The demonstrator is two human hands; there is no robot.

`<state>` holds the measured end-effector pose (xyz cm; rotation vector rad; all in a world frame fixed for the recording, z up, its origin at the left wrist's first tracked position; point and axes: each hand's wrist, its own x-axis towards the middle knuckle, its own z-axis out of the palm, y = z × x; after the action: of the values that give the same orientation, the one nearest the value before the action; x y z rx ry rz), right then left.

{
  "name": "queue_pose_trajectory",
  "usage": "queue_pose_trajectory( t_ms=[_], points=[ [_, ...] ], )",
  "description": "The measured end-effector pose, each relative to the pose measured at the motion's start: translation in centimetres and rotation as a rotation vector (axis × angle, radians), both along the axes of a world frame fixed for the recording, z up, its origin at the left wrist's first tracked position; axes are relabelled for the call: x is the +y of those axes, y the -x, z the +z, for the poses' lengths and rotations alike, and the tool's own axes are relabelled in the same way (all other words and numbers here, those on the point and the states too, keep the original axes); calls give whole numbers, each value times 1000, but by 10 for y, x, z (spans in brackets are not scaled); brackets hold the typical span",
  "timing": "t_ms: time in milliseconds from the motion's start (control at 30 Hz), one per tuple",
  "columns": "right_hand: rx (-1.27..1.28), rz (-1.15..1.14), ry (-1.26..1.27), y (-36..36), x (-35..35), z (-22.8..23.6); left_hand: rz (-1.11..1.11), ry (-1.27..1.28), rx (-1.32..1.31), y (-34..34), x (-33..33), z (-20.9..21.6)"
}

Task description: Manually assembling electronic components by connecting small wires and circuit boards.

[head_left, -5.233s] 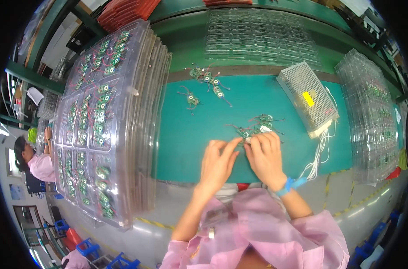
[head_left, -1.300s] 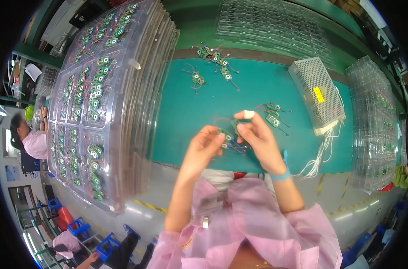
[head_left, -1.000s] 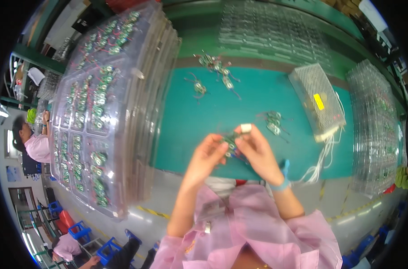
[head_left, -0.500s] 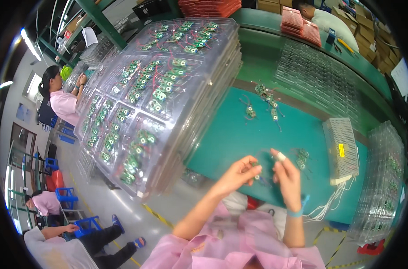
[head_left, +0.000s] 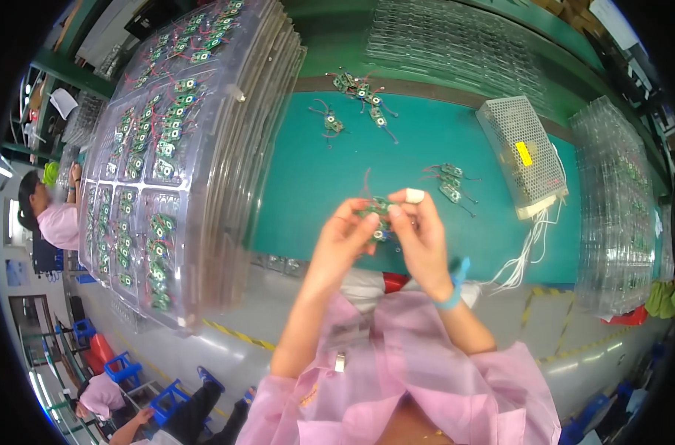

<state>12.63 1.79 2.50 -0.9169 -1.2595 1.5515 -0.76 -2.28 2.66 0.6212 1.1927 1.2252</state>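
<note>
Small green circuit boards with thin wires are between my hands, above the near edge of the green mat. My left hand pinches them from the left, thumb on top. From the other side my right hand grips them with thumb and fingers; it has a white cover on one fingertip and a blue band at the wrist. How many boards I hold is hard to tell. To the right on the mat lies a small group of wired boards. Farther off are a board cluster and one board apart.
At left rises a tall stack of clear plastic trays filled with boards. A perforated metal box with white cables stands at right, beside more stacked trays. Other trays lie along the back. A co-worker sits far left.
My hands have come together, and my right hand now grips the boards as well. The view has shifted, so the mat and tray stack appear farther left.
</note>
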Motion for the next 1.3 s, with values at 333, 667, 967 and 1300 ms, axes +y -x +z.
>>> queue_pose_trajectory(
  t_ms=[333,667,967,1300],
  points=[
    [47,145,60,-15,-8,7,140,-23,92,1,-39,18],
    [-28,169,63,-14,9,0,659,-197,763,107,-146,180],
    [-193,102,-24,5,14,-14,834,24,869,279,-67,236],
    [-437,80,-162,18,10,-12,535,330,1091,415,-20,201]
  ],
)
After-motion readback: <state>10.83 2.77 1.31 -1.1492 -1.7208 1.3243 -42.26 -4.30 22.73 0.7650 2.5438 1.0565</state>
